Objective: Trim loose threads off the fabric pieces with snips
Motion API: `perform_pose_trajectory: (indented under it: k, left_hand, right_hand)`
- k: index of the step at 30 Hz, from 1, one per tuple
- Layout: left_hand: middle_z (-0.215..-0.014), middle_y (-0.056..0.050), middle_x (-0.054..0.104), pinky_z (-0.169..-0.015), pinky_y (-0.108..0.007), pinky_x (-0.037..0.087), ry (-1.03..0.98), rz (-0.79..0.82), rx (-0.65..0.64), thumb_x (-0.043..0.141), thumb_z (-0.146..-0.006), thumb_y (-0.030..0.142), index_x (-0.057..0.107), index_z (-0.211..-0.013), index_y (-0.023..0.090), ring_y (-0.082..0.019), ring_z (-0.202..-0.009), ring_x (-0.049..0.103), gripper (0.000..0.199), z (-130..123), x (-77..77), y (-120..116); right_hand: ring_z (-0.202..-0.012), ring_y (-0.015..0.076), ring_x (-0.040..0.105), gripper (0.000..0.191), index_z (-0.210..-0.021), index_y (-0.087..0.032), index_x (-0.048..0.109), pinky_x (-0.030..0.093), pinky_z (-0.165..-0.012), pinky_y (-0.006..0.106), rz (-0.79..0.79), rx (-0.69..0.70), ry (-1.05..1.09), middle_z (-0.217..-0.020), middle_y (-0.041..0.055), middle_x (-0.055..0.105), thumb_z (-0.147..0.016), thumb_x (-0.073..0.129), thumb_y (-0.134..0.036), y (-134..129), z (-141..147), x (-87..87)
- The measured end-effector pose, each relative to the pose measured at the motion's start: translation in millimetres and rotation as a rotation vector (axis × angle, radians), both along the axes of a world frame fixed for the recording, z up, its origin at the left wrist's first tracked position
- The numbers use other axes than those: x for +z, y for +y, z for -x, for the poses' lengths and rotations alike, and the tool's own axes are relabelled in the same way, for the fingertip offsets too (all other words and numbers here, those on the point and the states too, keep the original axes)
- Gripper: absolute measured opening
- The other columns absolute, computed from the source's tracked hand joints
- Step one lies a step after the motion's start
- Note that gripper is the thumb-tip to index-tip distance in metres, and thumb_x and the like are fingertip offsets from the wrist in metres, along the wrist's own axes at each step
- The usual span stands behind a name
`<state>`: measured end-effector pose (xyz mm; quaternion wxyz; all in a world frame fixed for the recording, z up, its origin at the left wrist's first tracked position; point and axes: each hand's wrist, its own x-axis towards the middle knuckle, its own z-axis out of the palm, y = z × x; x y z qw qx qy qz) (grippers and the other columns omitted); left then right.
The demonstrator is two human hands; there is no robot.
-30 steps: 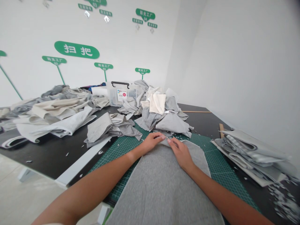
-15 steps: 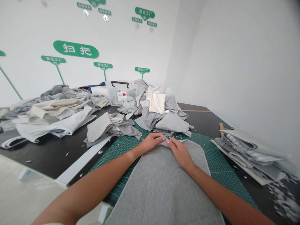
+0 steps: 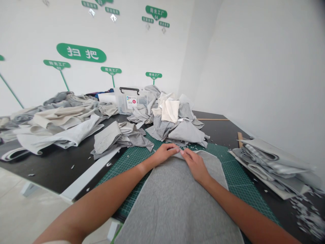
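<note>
Together, left grip [image 3: 165, 154] and right grip [image 3: 197, 164] pinch grey cloth's [image 3: 181, 200] far edge.

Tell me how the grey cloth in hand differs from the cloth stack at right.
The grey cloth is spread over the cutting mat; the cloth stack is folded in layers. The left hand and right hand pinch the grey cloth's far edge; neither touches the cloth stack. The grey cloth is evenly grey; the cloth stack mixes shades. Both are fabric.
</note>
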<state>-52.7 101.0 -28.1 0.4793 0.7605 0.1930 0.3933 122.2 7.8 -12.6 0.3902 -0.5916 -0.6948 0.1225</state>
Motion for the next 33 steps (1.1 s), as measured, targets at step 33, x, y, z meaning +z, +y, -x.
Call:
perform_pose_trajectory:
  k: [33]
  left_hand:
    - [-0.094, -0.007, 0.074, -0.083, -0.027, 0.045, -0.011, 0.094, 0.028, 0.063, -0.087, 0.043, 0.076, -0.094, 0.013, -0.02, -0.09, 0.064, 0.034, -3.5, -11.6, 5.2]
  right_hand:
    - [-0.07, 0.0193, 0.058, 0.037, -0.083, -0.025, 0.052, 0.036, -0.065, 0.026, 0.02, -0.025, -0.105, -0.077, -0.0012, 0.061, -0.101, 0.036, -0.052, 1.3, -2.2, -6.7]
